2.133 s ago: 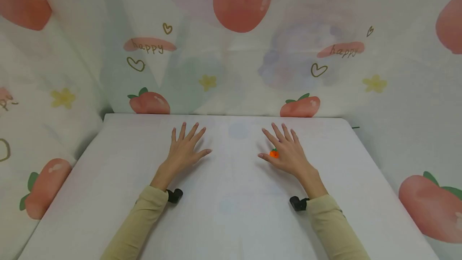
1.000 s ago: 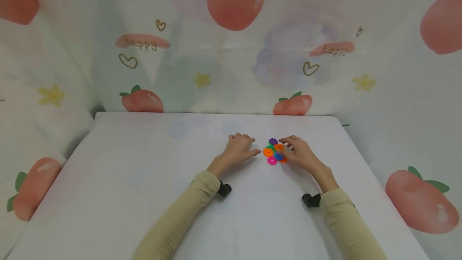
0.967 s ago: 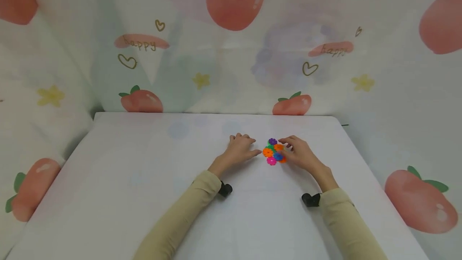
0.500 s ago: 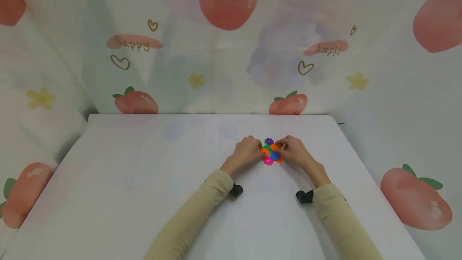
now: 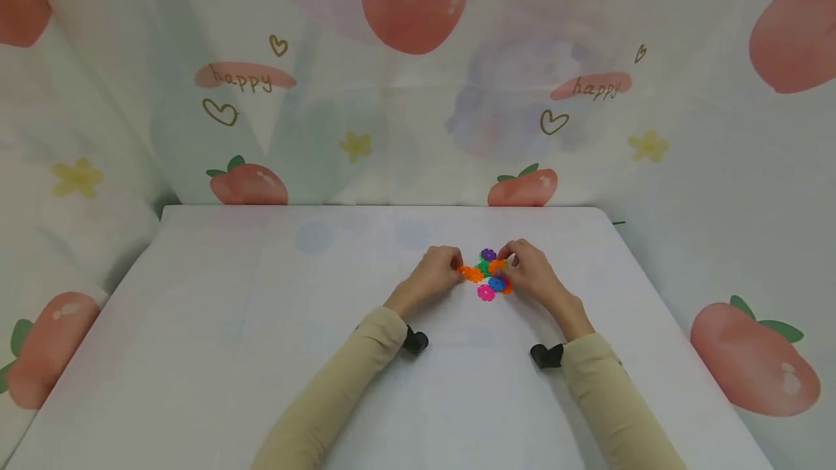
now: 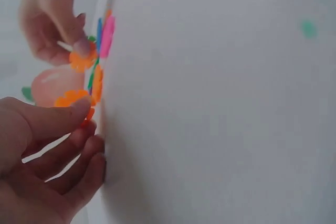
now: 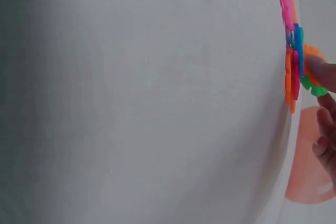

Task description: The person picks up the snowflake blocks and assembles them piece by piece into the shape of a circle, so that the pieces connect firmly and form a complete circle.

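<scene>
My left hand (image 5: 431, 274) pinches an orange snowflake disc (image 5: 472, 273) between thumb and fingers, at the left side of a small pile. The left wrist view shows this orange disc (image 6: 68, 98) tilted up under the thumb, above the tabletop. Across from it my right hand (image 5: 534, 270) pinches another orange disc (image 5: 496, 267), with a green disc (image 7: 317, 88) right beside it in the right wrist view. Between the hands lie a pink disc (image 5: 486, 292), a blue disc (image 5: 497, 283), a purple disc (image 5: 488, 254) and some others, overlapping one another.
The white table (image 5: 261, 354) runs back to a patterned cloth (image 5: 405, 114) hanging behind it and at both sides. A black wrist camera (image 5: 416, 341) sits at the left cuff and a second black camera (image 5: 546, 356) at the right.
Both hands were spread flat at first, the right over the pile. They came in around the discs and pinched; the left hand has since drawn slightly left with its orange disc.
</scene>
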{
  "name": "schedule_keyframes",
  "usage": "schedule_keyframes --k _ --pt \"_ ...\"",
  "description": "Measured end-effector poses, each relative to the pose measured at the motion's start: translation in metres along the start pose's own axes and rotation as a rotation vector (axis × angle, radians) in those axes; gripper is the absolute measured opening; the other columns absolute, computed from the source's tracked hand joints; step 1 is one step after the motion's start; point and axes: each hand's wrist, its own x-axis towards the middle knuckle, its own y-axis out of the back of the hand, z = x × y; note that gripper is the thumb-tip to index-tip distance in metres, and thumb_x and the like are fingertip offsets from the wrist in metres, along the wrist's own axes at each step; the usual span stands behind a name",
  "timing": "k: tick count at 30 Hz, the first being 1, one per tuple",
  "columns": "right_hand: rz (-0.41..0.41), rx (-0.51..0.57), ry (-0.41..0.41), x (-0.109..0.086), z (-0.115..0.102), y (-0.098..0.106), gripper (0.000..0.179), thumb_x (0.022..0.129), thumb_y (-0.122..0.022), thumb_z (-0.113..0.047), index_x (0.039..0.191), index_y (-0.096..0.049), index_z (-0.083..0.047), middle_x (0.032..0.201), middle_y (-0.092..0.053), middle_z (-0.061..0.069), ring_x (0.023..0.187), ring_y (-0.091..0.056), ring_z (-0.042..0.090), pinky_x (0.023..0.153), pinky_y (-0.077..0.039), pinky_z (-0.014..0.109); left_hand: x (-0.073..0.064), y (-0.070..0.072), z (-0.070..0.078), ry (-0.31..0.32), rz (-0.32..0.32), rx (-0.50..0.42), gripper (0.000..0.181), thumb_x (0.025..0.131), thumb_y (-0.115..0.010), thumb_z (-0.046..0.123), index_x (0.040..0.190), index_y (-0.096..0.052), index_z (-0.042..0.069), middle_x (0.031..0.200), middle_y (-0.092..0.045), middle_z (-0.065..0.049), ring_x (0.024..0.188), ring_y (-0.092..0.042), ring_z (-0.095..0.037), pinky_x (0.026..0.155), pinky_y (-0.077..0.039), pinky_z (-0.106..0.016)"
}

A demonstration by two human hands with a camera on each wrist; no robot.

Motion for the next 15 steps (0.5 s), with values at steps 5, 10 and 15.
schedule_keyframes --k 5,10,15 --pt "-0.018 0.048 -0.025 0.003 -0.004 -0.002 0.022 0.091 -0.080 -0.016 0.103 -0.066 -0.003 0.099 -0.067 0.013 0.091 -0.059 0.027 0.074 -0.053 0.030 -0.019 0.025 -0.021 0.026 0.024 -0.124 0.010 0.093 -0.074 0.008 0.102 -0.076 0.003 0.094 -0.071 -0.009 0.085 -0.058 -0.018 0.077 -0.048 -0.025" --pt "-0.030 0.082 -0.048 0.005 -0.008 -0.002 0.023 0.092 -0.079 -0.022 0.100 -0.069 -0.003 0.097 -0.071 0.014 0.095 -0.061 0.032 0.078 -0.056 0.038 -0.048 0.053 -0.040 0.100 0.085 -0.283 0.011 0.095 -0.071 0.007 0.101 -0.079 0.003 0.093 -0.076 -0.009 0.075 -0.065 -0.015 0.068 -0.054 -0.022" --pt "-0.007 0.123 -0.016 0.005 -0.018 -0.002 0.021 0.094 -0.076 -0.020 0.104 -0.073 -0.002 0.107 -0.073 0.015 0.108 -0.060 0.039 0.093 -0.055 0.052 -0.075 0.074 -0.055 0.129 0.156 -0.403 0.011 0.093 -0.074 0.005 0.103 -0.077 0.001 0.094 -0.077 -0.012 0.072 -0.068 -0.016 0.072 -0.062 -0.033"
